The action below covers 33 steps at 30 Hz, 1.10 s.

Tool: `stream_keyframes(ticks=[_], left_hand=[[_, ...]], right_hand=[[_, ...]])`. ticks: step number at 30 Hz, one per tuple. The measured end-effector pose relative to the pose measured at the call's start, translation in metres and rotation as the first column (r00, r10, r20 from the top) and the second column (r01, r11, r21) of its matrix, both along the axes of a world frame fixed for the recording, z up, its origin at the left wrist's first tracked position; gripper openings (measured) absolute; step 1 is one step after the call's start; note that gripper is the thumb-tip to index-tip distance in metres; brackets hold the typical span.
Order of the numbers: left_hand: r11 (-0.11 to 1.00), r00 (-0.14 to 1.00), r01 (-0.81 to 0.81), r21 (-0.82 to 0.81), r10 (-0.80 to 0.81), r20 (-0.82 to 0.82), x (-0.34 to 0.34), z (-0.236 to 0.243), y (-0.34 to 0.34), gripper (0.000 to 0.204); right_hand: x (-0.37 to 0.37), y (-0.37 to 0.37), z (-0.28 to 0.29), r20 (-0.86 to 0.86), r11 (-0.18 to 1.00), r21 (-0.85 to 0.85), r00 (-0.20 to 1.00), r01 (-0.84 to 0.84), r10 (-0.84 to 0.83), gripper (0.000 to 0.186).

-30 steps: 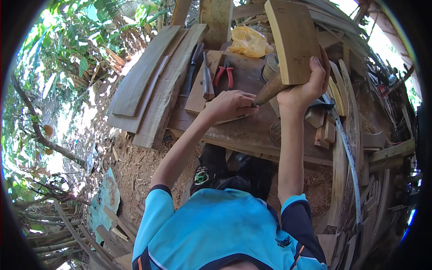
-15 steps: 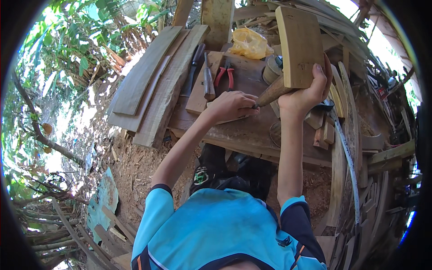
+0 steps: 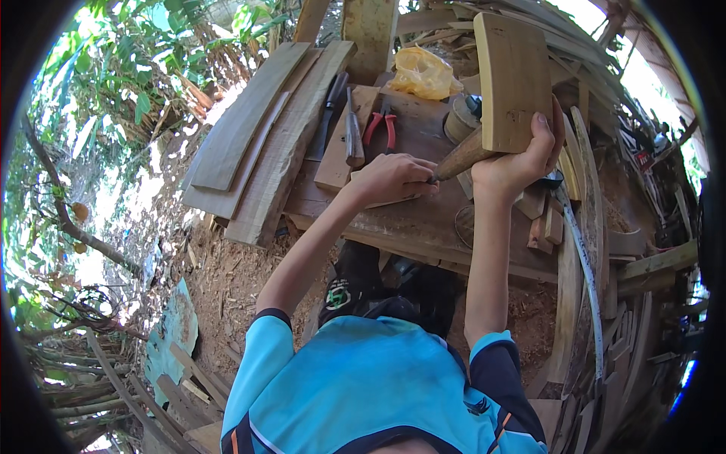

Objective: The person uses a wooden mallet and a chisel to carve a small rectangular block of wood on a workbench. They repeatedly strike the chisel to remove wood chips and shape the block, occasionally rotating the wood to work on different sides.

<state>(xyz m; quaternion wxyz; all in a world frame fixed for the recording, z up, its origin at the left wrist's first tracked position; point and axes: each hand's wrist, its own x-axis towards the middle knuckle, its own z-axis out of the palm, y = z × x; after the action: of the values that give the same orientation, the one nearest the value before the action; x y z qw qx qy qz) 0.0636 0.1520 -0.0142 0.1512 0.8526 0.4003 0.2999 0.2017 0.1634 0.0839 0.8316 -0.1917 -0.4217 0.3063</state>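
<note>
I have pliers (image 3: 391, 136) on the table (image 3: 408, 233), left of my mallet (image 3: 518, 83). A bag (image 3: 423, 74) lies on their far side, boards (image 3: 261, 113) farther left.

A wooden workbench (image 3: 423, 225) stands on an earth floor (image 3: 227, 284) strewn with wood chips at an outdoor work area, with a thick upright timber post (image 3: 368, 41) at its far side. Harsh daylight dapples broad-leaved plants (image 3: 144, 102) to the left, above a ragged-edged turquoise sheet (image 3: 172, 325) near a tangle of sticks (image 3: 87, 408). Long wooden strips (image 3: 569, 303) crowd the right.
</note>
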Motion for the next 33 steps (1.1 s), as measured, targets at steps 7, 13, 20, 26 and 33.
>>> stream_keyframes(ticks=[7, 13, 20, 26, 33], left_hand=[[1.000, 0.999, 0.029, 0.010, -0.030, 0.029, 0.001, -0.007, 0.001, 0.024], [1.000, 1.000, 0.026, -0.008, -0.026, -0.002, 0.001, -0.005, 0.004, 0.024], [0.999, 0.997, 0.050, -0.001, -0.049, 0.058, -0.001, -0.006, 0.006, 0.024], [1.000, 1.000, 0.005, 0.008, -0.005, 0.030, 0.001, -0.010, 0.008, 0.024], [0.997, 0.999, -0.028, -0.072, 0.027, -0.018, -0.003, -0.008, 0.007, 0.026]], right_hand=[[0.005, -0.012, 0.007, -0.017, 0.993, -0.094, 0.998, -0.069, 0.068, 0.040], [0.012, -0.012, 0.009, 0.168, 0.999, -0.045, 0.986, 0.019, -0.012, 0.037], [0.083, -0.026, 0.059, 0.468, 0.542, 0.638, 0.283, 0.547, -0.837, 0.034], [0.116, -0.030, 0.071, 0.668, 0.534, 0.629, -0.041, 0.565, -0.743, 0.025], [0.123, -0.029, 0.086, 0.748, 0.749, 0.444, 0.258, 0.492, -0.612, 0.037]])
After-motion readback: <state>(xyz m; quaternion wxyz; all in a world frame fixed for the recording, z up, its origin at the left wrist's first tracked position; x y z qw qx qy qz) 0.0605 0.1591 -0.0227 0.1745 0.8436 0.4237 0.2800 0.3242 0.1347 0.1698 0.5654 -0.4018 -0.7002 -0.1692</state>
